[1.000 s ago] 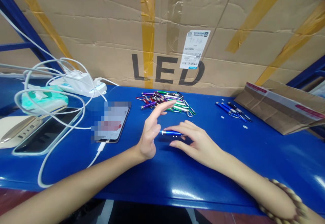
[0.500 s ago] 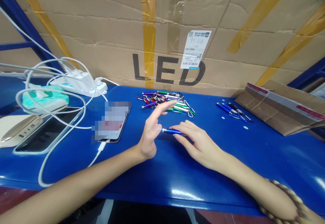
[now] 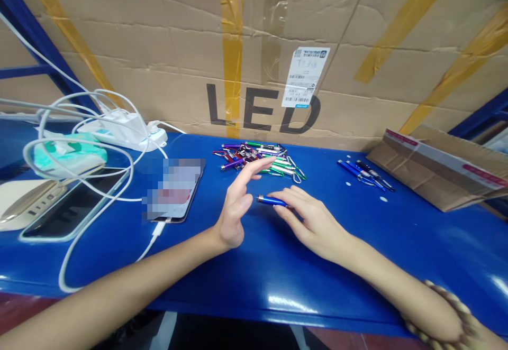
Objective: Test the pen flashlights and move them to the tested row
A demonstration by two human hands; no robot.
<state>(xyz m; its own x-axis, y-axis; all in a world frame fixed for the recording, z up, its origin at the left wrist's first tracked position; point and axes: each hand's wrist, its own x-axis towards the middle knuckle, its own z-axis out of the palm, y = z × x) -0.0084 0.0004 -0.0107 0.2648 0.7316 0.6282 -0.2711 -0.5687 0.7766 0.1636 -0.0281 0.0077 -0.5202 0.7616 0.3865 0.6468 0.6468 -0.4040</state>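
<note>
My right hand [image 3: 313, 218] holds a small blue keychain flashlight [image 3: 271, 200] between thumb and fingers, its silver end pointing left. Facing that end, my left hand [image 3: 234, 207] is raised on edge with the fingers stretched out, holding nothing. A small gap separates the flashlight's tip from the left palm. Behind the hands lies a pile of similar flashlights [image 3: 254, 157] in purple, red, green and silver, several with carabiner clips. Farther right, a few blue and black flashlights [image 3: 363, 174] lie together on the blue table [image 3: 238, 297].
A lit phone [image 3: 180, 191] on a charging cable lies left of my hands. Beyond it are a dark phone [image 3: 71, 212], looped white cables, a power strip [image 3: 130, 130] and a tissue pack [image 3: 69, 154]. An open carton [image 3: 432, 175] stands right; a large cardboard box [image 3: 166, 48] backs the table.
The blue flashlight's tip has drawn slightly right, away from my left palm, and tilted a little upward. My left hand has stayed in nearly the same place.
</note>
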